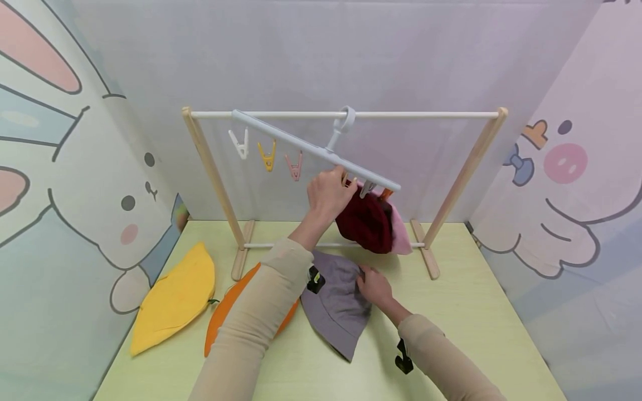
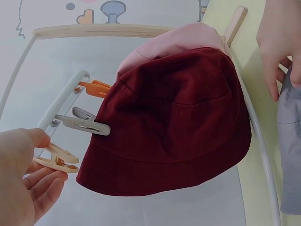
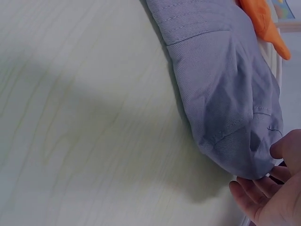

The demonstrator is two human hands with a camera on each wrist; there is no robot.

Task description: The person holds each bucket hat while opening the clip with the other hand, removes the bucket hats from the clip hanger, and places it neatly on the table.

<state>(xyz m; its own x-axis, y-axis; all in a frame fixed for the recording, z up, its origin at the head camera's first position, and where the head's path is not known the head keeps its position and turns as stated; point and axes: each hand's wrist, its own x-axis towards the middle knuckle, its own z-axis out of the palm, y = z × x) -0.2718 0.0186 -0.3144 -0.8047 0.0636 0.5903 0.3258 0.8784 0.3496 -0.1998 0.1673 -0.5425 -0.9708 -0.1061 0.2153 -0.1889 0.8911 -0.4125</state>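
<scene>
Right-side access: a hand can pass over the table (image 1: 481, 328) between right sleeve (image 1: 446, 356) and right wall (image 1: 577, 184). Rack access: one gap lies between pink hat (image 1: 400, 236) and right post (image 1: 463, 178); another lies below the three left pegs (image 1: 268, 159), above the lower bar (image 1: 258, 245). Obstructions: left hand (image 1: 329, 192) and red hat (image 1: 363, 225) block the middle; left sleeve (image 1: 256, 317) overhangs the orange hat (image 1: 220, 314).

A soft gray hat (image 1: 337, 295) with a wide brim lies on the tabletop (image 1: 476, 289), and a small cream clip (image 2: 64, 154) hangs under the slanted blue hanger (image 1: 301, 143).
</scene>
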